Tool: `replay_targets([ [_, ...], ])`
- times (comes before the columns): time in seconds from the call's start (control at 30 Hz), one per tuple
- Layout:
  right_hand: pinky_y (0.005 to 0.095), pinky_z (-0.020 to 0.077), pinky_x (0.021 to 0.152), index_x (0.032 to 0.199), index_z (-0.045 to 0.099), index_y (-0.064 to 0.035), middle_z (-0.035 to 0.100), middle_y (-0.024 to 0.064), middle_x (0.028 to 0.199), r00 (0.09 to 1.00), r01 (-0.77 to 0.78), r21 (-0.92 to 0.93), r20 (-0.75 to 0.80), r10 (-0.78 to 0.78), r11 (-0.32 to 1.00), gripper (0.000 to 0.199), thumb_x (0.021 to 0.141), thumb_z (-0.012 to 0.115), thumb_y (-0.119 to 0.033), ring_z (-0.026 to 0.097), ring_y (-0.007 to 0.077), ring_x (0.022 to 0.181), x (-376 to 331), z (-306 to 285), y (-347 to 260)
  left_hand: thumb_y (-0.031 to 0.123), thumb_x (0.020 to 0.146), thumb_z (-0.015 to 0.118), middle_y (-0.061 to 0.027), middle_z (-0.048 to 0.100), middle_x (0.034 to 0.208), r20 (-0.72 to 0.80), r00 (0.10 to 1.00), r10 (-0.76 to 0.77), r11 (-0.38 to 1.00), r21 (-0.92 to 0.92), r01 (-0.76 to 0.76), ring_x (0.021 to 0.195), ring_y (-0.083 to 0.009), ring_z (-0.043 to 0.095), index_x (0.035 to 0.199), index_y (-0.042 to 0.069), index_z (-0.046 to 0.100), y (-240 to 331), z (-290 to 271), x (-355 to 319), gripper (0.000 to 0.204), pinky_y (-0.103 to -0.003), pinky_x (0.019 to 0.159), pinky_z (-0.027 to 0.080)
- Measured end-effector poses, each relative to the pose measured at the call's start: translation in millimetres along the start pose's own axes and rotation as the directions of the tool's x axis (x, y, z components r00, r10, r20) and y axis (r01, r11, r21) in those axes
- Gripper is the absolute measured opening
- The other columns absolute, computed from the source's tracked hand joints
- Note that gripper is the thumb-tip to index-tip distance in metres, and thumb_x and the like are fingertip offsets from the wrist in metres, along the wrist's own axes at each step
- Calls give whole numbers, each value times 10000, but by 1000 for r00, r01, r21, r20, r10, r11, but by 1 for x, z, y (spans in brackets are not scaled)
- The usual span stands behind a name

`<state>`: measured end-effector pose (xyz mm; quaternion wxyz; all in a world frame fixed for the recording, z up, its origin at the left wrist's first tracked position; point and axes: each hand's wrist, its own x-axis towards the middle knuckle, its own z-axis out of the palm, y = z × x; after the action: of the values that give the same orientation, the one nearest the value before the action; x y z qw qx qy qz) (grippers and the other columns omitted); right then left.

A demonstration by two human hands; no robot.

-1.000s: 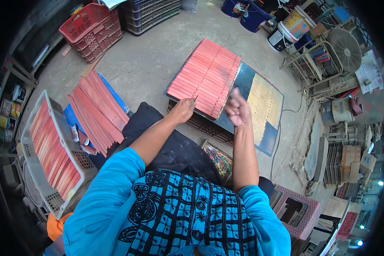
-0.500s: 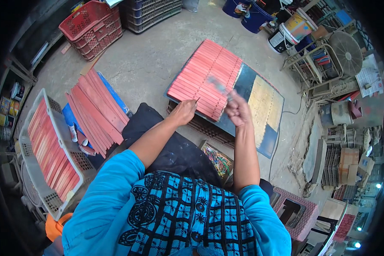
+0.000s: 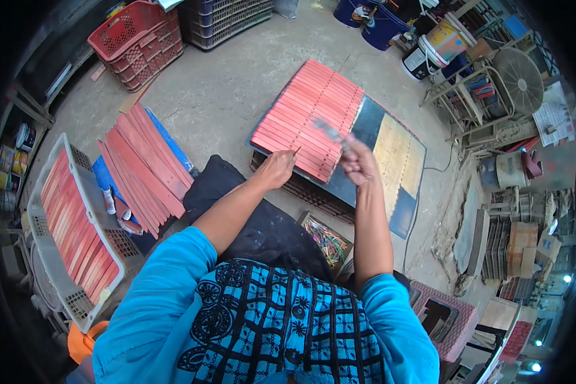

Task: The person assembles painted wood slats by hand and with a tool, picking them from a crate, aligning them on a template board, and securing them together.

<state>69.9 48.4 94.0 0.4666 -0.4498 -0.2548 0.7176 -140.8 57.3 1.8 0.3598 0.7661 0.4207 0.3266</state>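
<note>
Now we see the left hand (image 3: pixel 276 169) pinching a thin stick (image 3: pixel 296 151) over red strips (image 3: pixel 307 118); the right hand (image 3: pixel 358 161) grips a blurry tool (image 3: pixel 330 130). White buckets (image 3: pixel 438 43) with orange labels stand far right.

Two hands show at the frame's middle: the left hand (image 3: pixel 276 169) and the right hand (image 3: pixel 358 161). One red crate (image 3: pixel 136 40) sits upper left, one white crate (image 3: pixel 61 224) at left. Three groups of red strips: on the board (image 3: pixel 310 115), a loose pile (image 3: pixel 144 168), and in the white crate. One fan (image 3: pixel 521 80) upper right.
</note>
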Motion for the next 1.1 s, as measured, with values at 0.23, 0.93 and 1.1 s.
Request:
replay_targets([
  [0.23, 196, 261, 334, 798, 503, -73, 399, -50, 479, 984, -178, -184, -56, 171, 967, 176, 876, 507, -230, 253, 35, 311, 6, -5, 10, 169, 868, 379, -292, 520, 758, 15, 1000, 0, 1000, 5, 0, 789, -432, 513, 777, -78, 479, -4, 4, -4, 281, -462, 687, 393],
  [0.93, 303, 471, 588, 1037, 524, 40, 567, 131, 819, 370, -88, -830, -540, -756, 550, 294, 798, 577, -121, 536, 207, 625, -40, -108, 102, 105, 744, 451, -327, 456, 1118, -394, 889, -233, 956, 77, 284, 1100, -412, 419, 1093, -108, 426, -15, -10, -6, 410, -418, 916, 342],
  [1.1, 336, 436, 689, 1091, 509, 20, 536, 145, 871, 564, 134, -960, -131, -815, 247, 413, 718, 649, -89, 525, 239, 720, -36, -51, 117, 227, 732, 474, -301, 411, 1221, -304, 614, -728, 680, -434, 591, 1190, -382, 356, 1218, -111, 365, -41, -15, 2, 601, -340, 999, 258],
])
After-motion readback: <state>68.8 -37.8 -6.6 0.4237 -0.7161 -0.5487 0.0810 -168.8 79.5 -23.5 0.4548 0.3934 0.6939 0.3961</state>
